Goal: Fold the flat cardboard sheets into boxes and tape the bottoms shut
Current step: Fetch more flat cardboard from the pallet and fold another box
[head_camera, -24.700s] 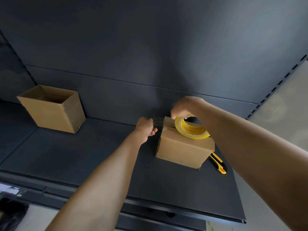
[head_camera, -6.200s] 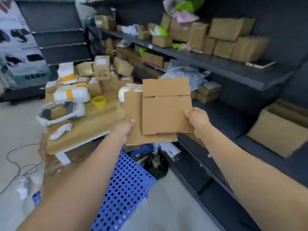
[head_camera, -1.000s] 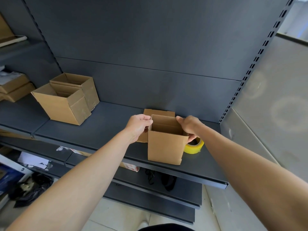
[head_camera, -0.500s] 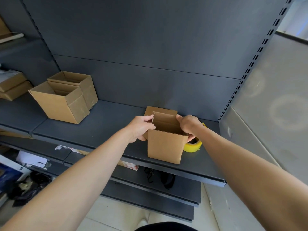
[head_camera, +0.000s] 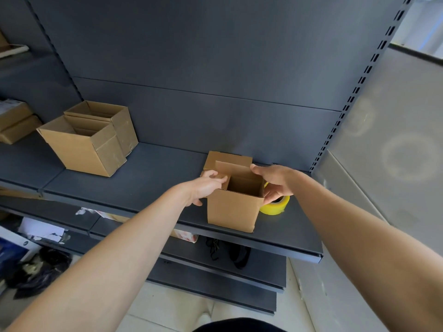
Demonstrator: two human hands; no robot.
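A small brown cardboard box [head_camera: 231, 210] stands squared up on the dark shelf [head_camera: 148, 180], its top end gaping with the flaps upright. My left hand [head_camera: 203, 186] presses the left flap inward, fingers curled over its edge. My right hand [head_camera: 273, 180] holds the box's right side, fingers spread against the right flap. Just right of the box, a yellow tape roll [head_camera: 275, 207] lies flat, partly hidden behind my right hand. The box's bottom is out of sight.
Two finished open-topped boxes [head_camera: 84, 147] stand together at the shelf's left. More cardboard parcels [head_camera: 14, 122] sit on the neighbouring shelf at far left. Lower shelves hold paper scraps and dark items. A grey panel [head_camera: 388, 152] closes off the right.
My left hand has pushed the left flap further inward over the opening. My right hand has spread its fingers along the right flap. The box stays in place.
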